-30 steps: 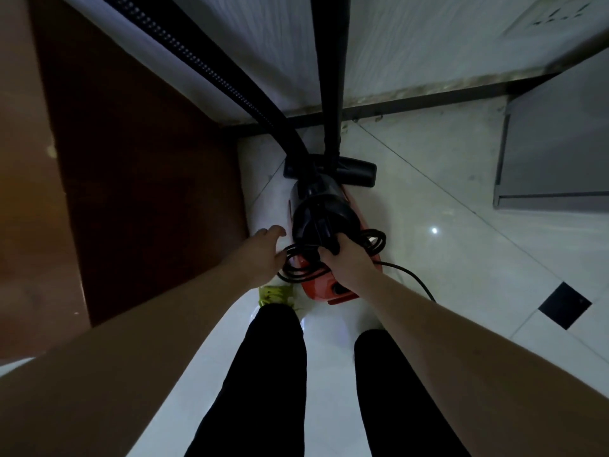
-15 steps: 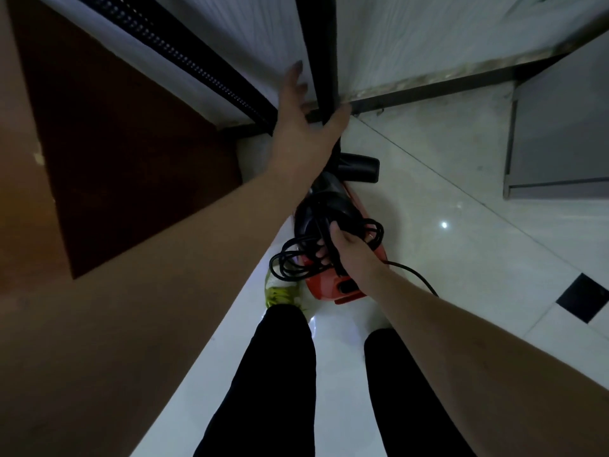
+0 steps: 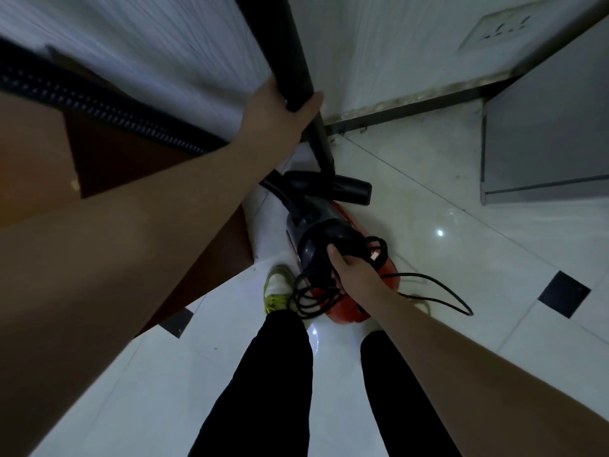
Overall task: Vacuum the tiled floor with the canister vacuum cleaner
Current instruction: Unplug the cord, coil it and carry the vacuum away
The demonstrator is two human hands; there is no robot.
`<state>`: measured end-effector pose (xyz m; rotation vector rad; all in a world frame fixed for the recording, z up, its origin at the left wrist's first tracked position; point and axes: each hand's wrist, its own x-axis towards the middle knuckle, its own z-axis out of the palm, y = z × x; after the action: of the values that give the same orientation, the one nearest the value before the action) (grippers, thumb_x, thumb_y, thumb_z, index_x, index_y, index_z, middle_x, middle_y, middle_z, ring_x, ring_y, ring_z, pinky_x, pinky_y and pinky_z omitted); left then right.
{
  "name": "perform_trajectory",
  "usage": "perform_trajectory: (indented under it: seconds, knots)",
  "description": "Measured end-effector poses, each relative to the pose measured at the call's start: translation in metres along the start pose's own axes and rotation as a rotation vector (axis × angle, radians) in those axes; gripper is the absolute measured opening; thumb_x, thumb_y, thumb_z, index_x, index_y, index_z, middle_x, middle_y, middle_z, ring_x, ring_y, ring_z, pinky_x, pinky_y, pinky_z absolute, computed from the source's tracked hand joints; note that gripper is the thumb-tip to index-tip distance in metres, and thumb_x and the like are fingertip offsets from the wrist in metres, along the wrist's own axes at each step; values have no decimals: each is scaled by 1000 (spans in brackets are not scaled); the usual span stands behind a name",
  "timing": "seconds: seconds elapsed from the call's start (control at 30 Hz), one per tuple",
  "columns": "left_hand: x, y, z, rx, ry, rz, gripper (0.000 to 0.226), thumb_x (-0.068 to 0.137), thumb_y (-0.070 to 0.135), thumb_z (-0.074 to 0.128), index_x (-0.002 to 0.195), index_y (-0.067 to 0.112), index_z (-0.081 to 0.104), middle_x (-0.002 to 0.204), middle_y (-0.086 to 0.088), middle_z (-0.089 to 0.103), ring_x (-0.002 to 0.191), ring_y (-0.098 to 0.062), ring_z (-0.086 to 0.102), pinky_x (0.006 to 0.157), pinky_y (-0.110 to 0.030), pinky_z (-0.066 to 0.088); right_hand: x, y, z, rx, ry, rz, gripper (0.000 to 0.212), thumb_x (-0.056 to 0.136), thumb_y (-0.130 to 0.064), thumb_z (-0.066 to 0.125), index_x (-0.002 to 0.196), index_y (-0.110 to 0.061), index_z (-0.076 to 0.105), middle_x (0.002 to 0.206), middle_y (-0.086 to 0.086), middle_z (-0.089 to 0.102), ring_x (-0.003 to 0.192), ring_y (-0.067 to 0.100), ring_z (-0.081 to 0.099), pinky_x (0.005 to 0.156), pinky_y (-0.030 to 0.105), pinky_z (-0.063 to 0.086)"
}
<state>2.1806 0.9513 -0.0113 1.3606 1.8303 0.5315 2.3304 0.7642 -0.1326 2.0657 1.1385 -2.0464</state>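
The left hand (image 3: 276,113) is wrapped around the black wand (image 3: 290,57), thumb on its near side, just where the thick upper tube narrows to a thinner one; the wand runs from 12 o'clock at the top edge down to the black floor head (image 3: 342,188), which lies on the tiled floor (image 3: 428,199) at the base of the wall (image 3: 379,44). The right hand (image 3: 354,268) grips the dark handle on top of the red vacuum (image 3: 333,232), fingers curled around it together with loops of the black cord (image 3: 313,296). The vacuum sits at the centre, just ahead of the person's feet, with a yellow-green shoe (image 3: 276,288) touching the cord loops at its 9 o'clock side. More cord trails over the tiles toward 3 o'clock. A ribbed black hose (image 3: 99,103) runs from 9 o'clock, behind the left forearm, to the vacuum's front end. A brown door (image 3: 131,153) stands at 9 o'clock, and a grey cabinet (image 3: 543,133) at 2 o'clock.
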Motion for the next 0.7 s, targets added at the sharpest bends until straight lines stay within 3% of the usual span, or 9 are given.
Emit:
perform_trajectory:
  seconds: [0.1,0.23,0.33,0.5,0.7]
  knots:
    - [-28,14,-14,26,-17,-28,36,90,43,62,106,11,59,89,8,61,74,2,58,59,-1,44,-42,1,-15,-93,-9,-27,61,94,-64,33,67,-13,53,68,8,58,67,22,56,76,38,47]
    - [-80,50,-39,3,-14,-54,37,90,43,61,108,11,63,91,0,68,79,-7,63,69,-22,53,-112,-13,-45,-219,29,-76,59,95,-62,33,62,-17,51,62,-2,56,64,16,56,67,31,41]
    - [-117,91,-61,-14,38,-65,29,91,39,62,103,13,62,79,10,61,65,6,58,58,-9,49,-171,-20,-64,-284,62,-123,57,95,-62,35,68,-16,55,62,-3,57,63,14,58,63,29,41]
    - [-180,173,-99,-5,92,-37,33,91,41,61,105,11,61,74,13,57,61,10,55,53,0,41,-273,-48,-93,-290,66,-144,53,95,-59,39,74,-15,62,61,-6,59,62,13,58,67,31,45]
    - [-255,262,-146,-37,131,17,38,91,42,59,115,12,56,96,14,55,76,5,51,59,2,37,-381,-78,-127,-289,121,-249,46,95,-55,46,69,-19,60,57,-7,58,54,3,55,52,18,34]
